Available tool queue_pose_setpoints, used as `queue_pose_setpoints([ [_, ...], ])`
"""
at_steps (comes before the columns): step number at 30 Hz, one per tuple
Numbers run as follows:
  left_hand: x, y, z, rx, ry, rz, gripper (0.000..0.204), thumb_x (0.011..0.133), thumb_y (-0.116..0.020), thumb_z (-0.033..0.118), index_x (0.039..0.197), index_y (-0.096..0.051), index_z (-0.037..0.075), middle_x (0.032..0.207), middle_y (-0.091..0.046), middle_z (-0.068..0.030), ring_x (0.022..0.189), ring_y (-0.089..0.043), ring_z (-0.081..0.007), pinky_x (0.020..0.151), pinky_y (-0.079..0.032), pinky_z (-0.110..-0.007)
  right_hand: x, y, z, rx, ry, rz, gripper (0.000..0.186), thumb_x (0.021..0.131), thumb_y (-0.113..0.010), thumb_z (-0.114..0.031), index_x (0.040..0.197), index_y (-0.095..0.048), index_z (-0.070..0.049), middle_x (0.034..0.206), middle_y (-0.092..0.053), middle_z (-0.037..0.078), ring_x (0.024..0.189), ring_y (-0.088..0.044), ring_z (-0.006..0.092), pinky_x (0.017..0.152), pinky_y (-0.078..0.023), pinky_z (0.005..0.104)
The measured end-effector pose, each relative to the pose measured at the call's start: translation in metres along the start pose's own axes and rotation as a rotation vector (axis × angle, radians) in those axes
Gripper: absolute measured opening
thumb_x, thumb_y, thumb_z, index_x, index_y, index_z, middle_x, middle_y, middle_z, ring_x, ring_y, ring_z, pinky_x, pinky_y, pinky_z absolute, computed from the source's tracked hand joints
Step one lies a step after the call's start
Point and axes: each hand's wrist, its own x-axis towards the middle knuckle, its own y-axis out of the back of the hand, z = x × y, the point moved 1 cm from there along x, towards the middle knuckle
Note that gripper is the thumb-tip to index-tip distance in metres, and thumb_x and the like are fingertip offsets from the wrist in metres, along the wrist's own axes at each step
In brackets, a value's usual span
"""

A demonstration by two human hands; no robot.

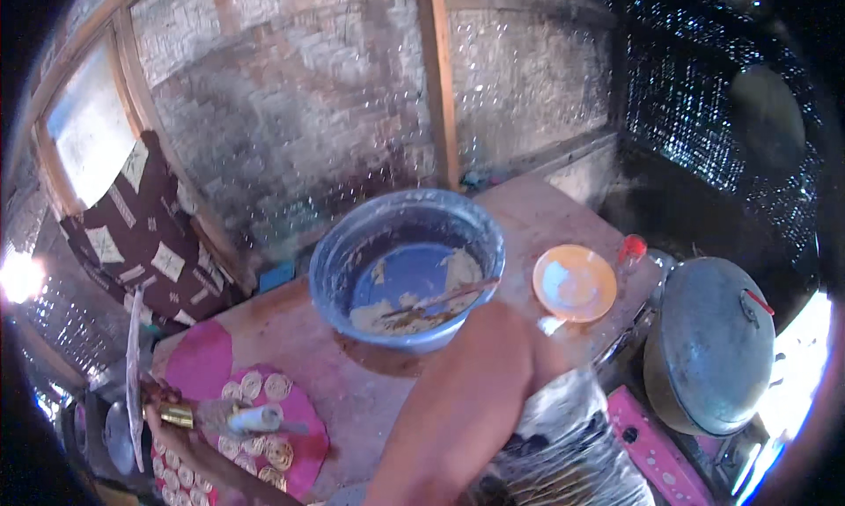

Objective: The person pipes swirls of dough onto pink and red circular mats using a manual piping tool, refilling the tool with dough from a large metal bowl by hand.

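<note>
At the lower left, my left hand (160,409) is closed at the side of a thin pale disc (135,374), which stands upright and shows nearly edge-on. Against the same hand lies a short gold-coloured cylinder (177,415); how it is gripped is unclear. Just right of it, a white and pale-blue tube (255,419) is blurred above a round pink mat (302,409) bearing several coiled dough spirals (252,385). My bent bare right arm crosses the lower middle, its elbow near the basin; my right hand is out of sight.
A large blue basin (321,277) with dough remains and a stick (440,297) stands mid-table. Right of it are an orange plate (603,282) and a red-topped container (633,248). A big lidded metal pot (713,348) stands far right, above a pink panel (656,444). Woven walls enclose the table.
</note>
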Motion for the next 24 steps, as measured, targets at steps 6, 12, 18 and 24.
queue_pose_setpoints([
  [6,-0.013,0.033,0.002,-0.257,0.225,-0.006,0.016,0.076,-0.056,0.022,0.08,-0.05,0.008,0.073,-0.05,-0.0034,0.063,-0.049,-0.0134,0.056,-0.043,-0.029,-0.017,-0.039,0.057,0.104,-0.313,0.363,0.035,0.083,-0.055,-0.03,0.101,-0.053,0.0,0.095,-0.057,0.011,0.09,-0.056,0.0273,0.076,-0.044,0.0421],
  [12,-0.029,-0.051,-0.067,-0.711,0.54,-0.001,0.012,0.074,-0.052,0.02,0.07,-0.046,0.01,0.067,-0.046,-0.0009,0.058,-0.046,-0.012,0.053,-0.041,-0.028,-0.051,-0.182,0.11,2.14,-0.813,0.576,0.081,0.08,-0.033,-0.069,0.133,-0.035,-0.007,0.116,-0.053,0.016,0.097,-0.057,0.0264,0.069,-0.051,0.0369],
  [18,-0.05,-0.056,-0.091,-0.264,0.58,0.121,0.013,0.076,-0.053,0.015,0.085,-0.054,0.006,0.075,-0.055,-0.0065,0.07,-0.055,-0.0218,0.064,-0.048,-0.033,-0.072,-0.233,0.106,2.611,-0.533,0.477,0.077,0.081,-0.031,-0.068,0.126,-0.04,-0.007,0.095,-0.058,0.018,0.056,-0.052,0.0207,0.038,-0.04,0.0285],
  [24,-0.087,0.002,-0.091,1.228,0.173,-0.3,0.047,0.077,-0.062,0.033,0.116,-0.052,0.009,0.108,-0.058,-0.0113,0.107,-0.052,-0.025,0.096,-0.039,-0.036,-0.114,-0.16,0.118,1.821,-0.847,0.852,0.07,0.086,-0.038,-0.057,0.128,-0.031,-0.001,0.092,-0.054,0.015,0.063,-0.051,0.0209,0.045,-0.042,0.0303],
])
